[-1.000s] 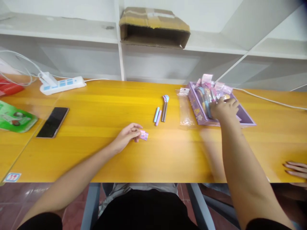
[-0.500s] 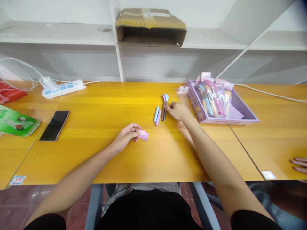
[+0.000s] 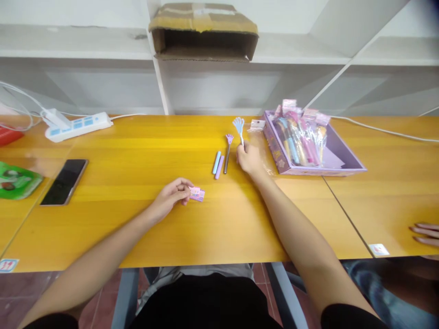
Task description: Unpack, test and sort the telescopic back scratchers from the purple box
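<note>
A: Yellow table: what is held where?
B: A blue stick is pinched by the right hand, long axis pointed to twelve o'clock. A pink stick is laid just at its nine o'clock. A pink packet is pinched by the left hand.

The worktop is smooth wood grain with a soft sheen, and the phone has a glossy black face. The pen and strip look like smooth plastic, the pink pack has a printed wrap, and the packets are shiny clear film. The box is matt brown cardboard and the tray matt card.
</note>
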A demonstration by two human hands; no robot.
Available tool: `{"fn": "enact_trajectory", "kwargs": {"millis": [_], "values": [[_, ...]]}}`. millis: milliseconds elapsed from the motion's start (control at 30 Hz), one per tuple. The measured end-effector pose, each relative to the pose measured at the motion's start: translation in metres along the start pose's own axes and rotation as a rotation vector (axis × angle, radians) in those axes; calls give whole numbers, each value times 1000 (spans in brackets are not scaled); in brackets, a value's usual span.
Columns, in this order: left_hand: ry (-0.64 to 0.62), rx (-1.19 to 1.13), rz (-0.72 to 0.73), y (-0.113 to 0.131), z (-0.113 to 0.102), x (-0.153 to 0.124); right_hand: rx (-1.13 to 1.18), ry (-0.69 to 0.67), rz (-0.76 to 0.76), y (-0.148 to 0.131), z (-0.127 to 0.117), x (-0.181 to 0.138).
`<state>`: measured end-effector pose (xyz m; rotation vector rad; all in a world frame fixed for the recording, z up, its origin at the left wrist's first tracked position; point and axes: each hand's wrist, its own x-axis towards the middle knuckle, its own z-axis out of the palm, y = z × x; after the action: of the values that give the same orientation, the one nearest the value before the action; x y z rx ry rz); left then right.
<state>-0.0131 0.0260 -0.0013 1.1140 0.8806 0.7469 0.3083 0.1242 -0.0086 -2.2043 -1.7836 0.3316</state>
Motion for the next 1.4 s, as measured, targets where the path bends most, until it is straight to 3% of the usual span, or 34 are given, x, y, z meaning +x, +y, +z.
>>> {"fn": "enact_trajectory", "kwargs": {"millis": [133,233,333,733,967,1400], "values": [[24,-10,-9,6,0,-1,6,70,-335,-4,9,-12],[35,-19,-12,7,0,-1,-77,-12,-614,-8,16,-16],[46,-29,-2,8,0,0,-55,-46,-723,-6,21,-14],[43,-27,-30,5,1,1,160,-4,-725,1,25,-3],[34,-8,-65,3,2,2,113,-52,-720,-1,20,-6],[-5,32,-46,0,0,2,-70,-112,-580,-6,8,-13]]}}
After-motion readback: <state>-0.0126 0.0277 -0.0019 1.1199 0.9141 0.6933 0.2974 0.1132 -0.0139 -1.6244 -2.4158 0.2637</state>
